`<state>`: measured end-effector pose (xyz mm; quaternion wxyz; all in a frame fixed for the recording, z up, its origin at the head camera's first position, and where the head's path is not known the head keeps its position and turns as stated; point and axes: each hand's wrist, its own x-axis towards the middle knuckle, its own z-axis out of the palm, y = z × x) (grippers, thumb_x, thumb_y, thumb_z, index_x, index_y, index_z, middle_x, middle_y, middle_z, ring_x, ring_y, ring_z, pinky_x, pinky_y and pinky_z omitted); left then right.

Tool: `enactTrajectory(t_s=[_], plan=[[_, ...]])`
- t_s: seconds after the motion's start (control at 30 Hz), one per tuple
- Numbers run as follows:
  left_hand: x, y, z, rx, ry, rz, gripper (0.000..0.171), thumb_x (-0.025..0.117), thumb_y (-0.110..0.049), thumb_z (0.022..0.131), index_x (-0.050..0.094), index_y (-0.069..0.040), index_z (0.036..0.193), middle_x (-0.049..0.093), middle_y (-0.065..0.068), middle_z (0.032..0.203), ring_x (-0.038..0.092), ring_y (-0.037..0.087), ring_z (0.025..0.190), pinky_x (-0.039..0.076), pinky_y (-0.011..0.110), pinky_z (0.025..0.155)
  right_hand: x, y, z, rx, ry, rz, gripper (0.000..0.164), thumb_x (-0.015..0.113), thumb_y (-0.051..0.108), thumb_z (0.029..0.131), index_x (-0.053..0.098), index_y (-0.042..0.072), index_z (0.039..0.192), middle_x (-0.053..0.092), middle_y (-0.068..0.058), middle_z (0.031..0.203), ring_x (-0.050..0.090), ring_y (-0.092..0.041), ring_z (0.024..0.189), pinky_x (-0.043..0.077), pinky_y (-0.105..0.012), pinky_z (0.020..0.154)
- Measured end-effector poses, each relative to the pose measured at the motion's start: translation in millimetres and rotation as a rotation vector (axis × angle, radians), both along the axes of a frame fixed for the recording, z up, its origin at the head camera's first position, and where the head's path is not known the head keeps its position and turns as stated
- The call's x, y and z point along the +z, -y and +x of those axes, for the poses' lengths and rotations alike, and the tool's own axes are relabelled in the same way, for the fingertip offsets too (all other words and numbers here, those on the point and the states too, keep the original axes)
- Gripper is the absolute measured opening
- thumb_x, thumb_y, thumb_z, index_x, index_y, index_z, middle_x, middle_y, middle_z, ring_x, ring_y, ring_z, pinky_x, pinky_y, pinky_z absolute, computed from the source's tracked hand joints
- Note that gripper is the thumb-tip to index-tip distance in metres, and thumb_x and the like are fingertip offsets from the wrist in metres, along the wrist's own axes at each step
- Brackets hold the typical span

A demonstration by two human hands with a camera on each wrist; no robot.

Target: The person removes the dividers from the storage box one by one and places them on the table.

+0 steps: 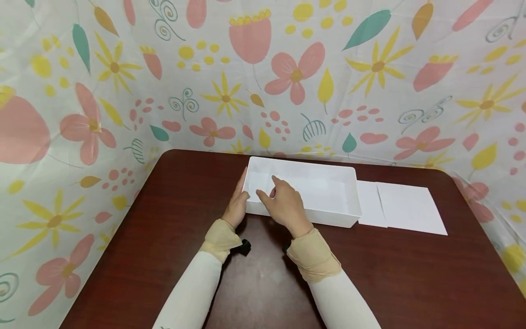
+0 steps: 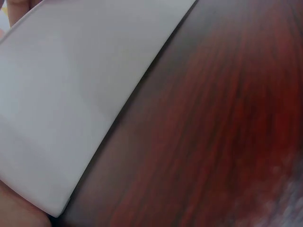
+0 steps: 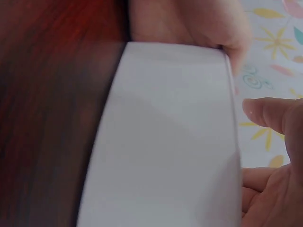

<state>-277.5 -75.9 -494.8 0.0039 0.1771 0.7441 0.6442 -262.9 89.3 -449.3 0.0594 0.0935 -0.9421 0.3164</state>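
A long white open-topped box (image 1: 328, 212) stands on the dark table. A faint upright line shows across its left part; whether it is a divider cannot be told. My left hand (image 1: 236, 204) lies along the box's left end from outside, fingers stretched away from me and thumb by the near corner. Above the left part of the box is my right hand (image 1: 285, 203), its thumb and index finger extended and apart, with nothing visible between them. The right wrist view shows the box's near wall (image 3: 161, 132) and the right thumb (image 3: 270, 113) beyond its rim.
Two white sheets (image 1: 411, 208) lie side by side at the box's right end. The dark red-brown table (image 1: 164, 237) extends around the box. Behind and at the left hangs a flower-patterned cloth (image 1: 222, 50). Black straps or mounts (image 1: 245, 247) show under the wrists.
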Motion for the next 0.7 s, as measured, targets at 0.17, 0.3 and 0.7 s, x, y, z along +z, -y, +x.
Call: enactTrajectory(t_s=[0.17,0.3,0.7], plan=[[7.7,-1.2,5.2,0.002,-0.004,-0.015,0.077,0.027,0.005,0.085,0.005,-0.014,0.156,0.002,0.012,0.161,0.001,0.024,0.142,0.008,0.06,0.113,-7.6,5.4,-1.2,-0.036,-0.008,0.075,0.071,0.058,0.05,0.09,0.05,-0.002,0.138,0.056,0.003,0.068,0.049,-0.012,0.055,0.043,-0.037,0.06],[6.4,-0.6,4.3,0.005,-0.013,0.001,0.077,0.027,0.006,0.085,0.006,-0.013,0.156,0.003,0.013,0.161,0.003,0.023,0.142,0.008,0.06,0.113,-12.6,10.7,-3.0,-0.074,-0.015,0.151,0.066,0.056,0.05,0.09,0.054,0.003,0.136,0.057,0.002,0.063,0.046,-0.014,0.052,0.042,-0.04,0.063],[4.1,-0.9,2.3,-0.002,-0.02,0.021,0.078,0.026,0.008,0.084,0.006,-0.014,0.156,0.004,0.014,0.16,0.004,0.021,0.142,0.009,0.058,0.113,-16.0,16.4,-4.6,-0.145,-0.007,0.196,0.044,0.051,0.039,0.09,0.07,0.013,0.119,0.072,-0.006,0.106,0.056,-0.023,0.062,0.041,-0.039,0.061]])
